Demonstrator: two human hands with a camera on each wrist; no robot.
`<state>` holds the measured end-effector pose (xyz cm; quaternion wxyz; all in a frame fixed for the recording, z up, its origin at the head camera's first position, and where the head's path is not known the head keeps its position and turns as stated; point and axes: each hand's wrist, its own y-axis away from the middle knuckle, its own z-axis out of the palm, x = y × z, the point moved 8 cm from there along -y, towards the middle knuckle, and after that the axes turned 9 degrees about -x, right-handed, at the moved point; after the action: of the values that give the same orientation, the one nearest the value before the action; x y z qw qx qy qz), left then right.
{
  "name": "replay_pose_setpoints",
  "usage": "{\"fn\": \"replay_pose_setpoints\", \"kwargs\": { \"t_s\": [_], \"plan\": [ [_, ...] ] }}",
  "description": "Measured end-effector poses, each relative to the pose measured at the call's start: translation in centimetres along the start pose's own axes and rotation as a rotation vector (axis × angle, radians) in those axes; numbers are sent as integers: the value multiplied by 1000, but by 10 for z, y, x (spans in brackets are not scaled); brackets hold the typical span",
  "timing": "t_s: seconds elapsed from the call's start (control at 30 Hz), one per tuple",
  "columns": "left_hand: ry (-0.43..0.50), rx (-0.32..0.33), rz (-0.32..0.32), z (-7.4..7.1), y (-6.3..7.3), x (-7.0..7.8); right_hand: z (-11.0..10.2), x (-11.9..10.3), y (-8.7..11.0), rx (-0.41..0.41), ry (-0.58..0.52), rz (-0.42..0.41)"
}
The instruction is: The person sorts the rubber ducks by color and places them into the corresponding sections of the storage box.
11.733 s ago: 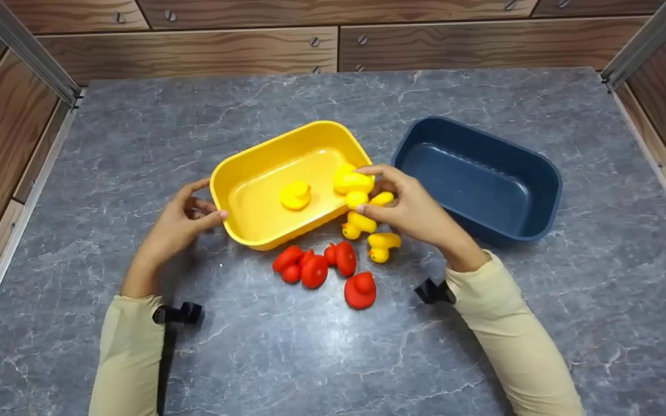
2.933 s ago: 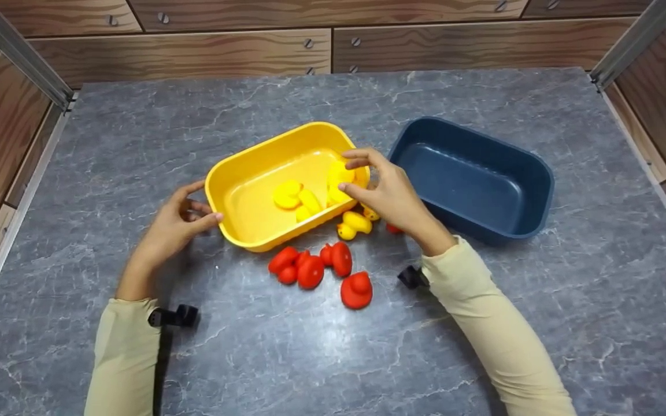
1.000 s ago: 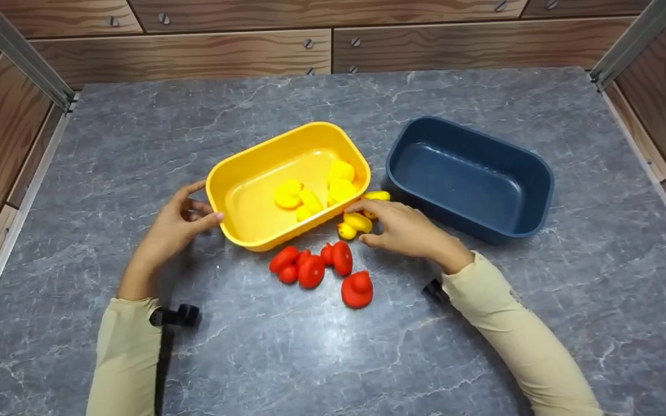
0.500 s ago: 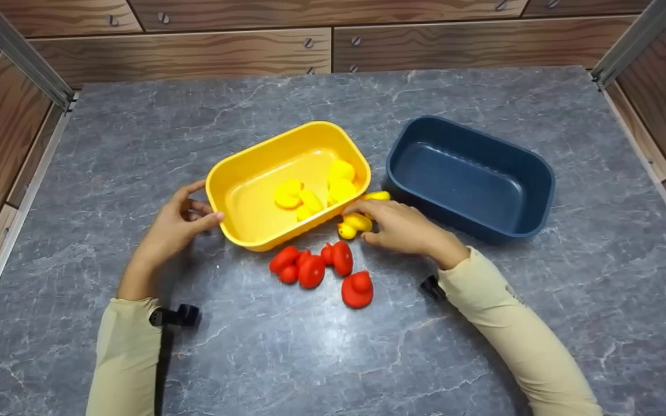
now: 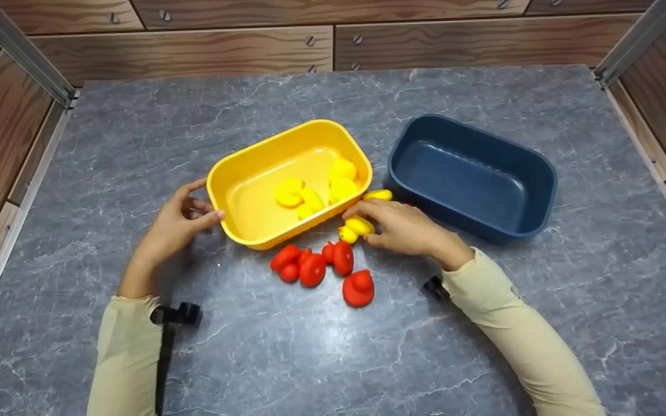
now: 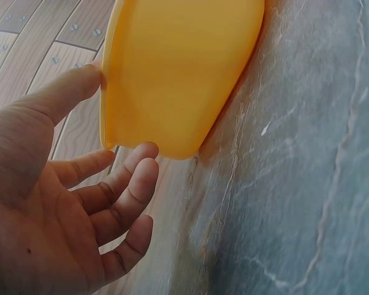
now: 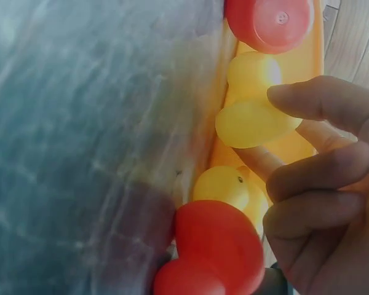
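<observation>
Yellow rectangular plastic tub (image 5: 252, 231) looks smooth and glossy. Small yellow rubbery duck (image 5: 361, 225) is kinda satin-smooth, grey marble-patterned worktop (image 5: 252, 364) pretty shiny.

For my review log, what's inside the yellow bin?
Several yellow toy ducks lie in the yellow bin; its near wall hides parts of some, and their overlap leaves the count unclear.

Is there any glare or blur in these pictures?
Head view: bright glare on the grey table, below the red ducks; left wrist view: wood panels past the left hand look pale, washed out; right wrist view: hazy, table veins smeared beside the pinched yellow duck.
</observation>
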<state>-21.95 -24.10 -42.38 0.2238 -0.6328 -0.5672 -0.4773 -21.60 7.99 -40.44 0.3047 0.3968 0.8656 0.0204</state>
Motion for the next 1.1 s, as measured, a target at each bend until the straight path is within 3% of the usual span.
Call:
{"fn": "replay_pose_setpoints", "kwargs": {
  "t_s": [0.27,0.63,1.1],
  "plan": [
    [-11,-6,0,0,0,2,-11,-1,15,35,-84,-18],
    [-11,-4,-13,-1,0,0,-26,3,37,129,-320,-111],
    [14,2,6,0,0,1,-34,8,40,184,-414,-94]
  ]
}}
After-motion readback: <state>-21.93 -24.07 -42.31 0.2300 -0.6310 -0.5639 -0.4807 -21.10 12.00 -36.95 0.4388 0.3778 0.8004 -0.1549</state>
